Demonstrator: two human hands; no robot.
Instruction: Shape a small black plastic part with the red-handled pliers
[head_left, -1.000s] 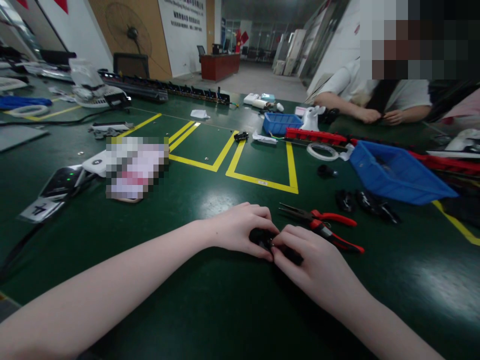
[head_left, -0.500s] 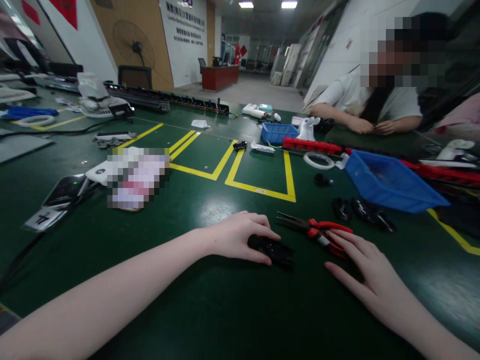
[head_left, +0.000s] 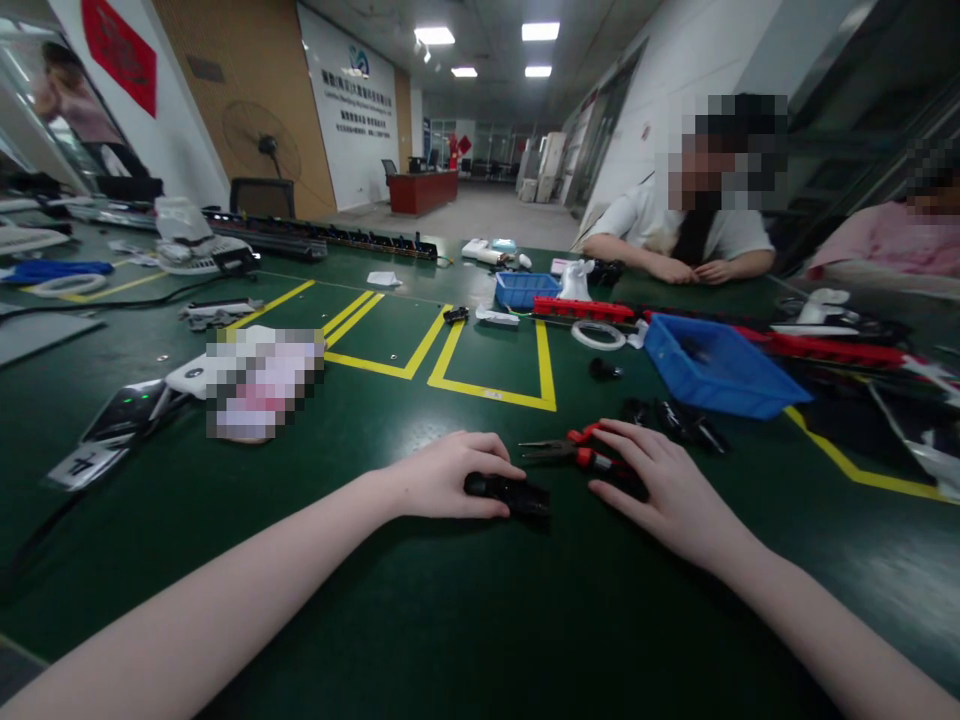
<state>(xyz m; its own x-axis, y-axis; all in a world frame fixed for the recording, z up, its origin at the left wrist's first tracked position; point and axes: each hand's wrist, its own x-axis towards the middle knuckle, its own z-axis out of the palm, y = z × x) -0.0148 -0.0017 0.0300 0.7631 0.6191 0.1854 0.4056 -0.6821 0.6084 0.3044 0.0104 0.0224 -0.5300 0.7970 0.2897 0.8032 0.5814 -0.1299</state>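
My left hand (head_left: 465,478) is closed around a small black plastic part (head_left: 517,494), thumb on the near side and fingers on the far side. The part is held low over the green table. To its right lie needle-nose pliers (head_left: 559,452) with red handles, their jaws pointing left. My right hand (head_left: 660,478) curls over the handles, fingers at the far side and thumb at the near side. It hides much of the handles.
Black parts (head_left: 679,420) and a blue bin (head_left: 727,375) stand beyond my right hand. Yellow tape (head_left: 495,395) marks the green table. A phone (head_left: 266,385) lies on the left. Across the table sits a person (head_left: 682,230) near red strips (head_left: 585,309).
My right hand has moved left and forward, closing over the pliers' handles. The pliers have turned slightly. The left hand keeps its hold on the black part. The camera view has shifted.
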